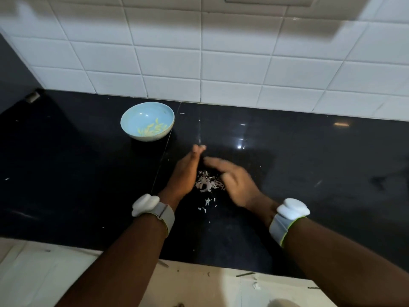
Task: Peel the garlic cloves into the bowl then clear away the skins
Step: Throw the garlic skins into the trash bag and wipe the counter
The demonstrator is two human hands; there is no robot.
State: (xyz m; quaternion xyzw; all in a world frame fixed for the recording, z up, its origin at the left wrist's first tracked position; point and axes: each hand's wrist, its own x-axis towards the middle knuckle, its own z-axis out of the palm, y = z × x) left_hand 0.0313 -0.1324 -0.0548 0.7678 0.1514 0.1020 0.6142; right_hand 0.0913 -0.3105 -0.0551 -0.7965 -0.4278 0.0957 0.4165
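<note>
A light blue bowl (147, 121) stands on the black counter (309, 173) near the tiled wall, with several peeled garlic cloves (152, 129) inside. A small heap of pale garlic skins (207, 182) lies on the counter between my two hands. My left hand (187, 173) stands on its edge to the left of the heap, fingers straight. My right hand (230, 178) lies flat and blurred on the right side of the heap, fingers stretched toward the left hand. Neither hand holds anything.
A few loose skin scraps (207, 202) lie nearer the counter's front edge, and tiny flecks are scattered across the counter. The white tiled wall (221, 63) closes the back. Below the counter edge is a pale floor (199, 284) with some debris.
</note>
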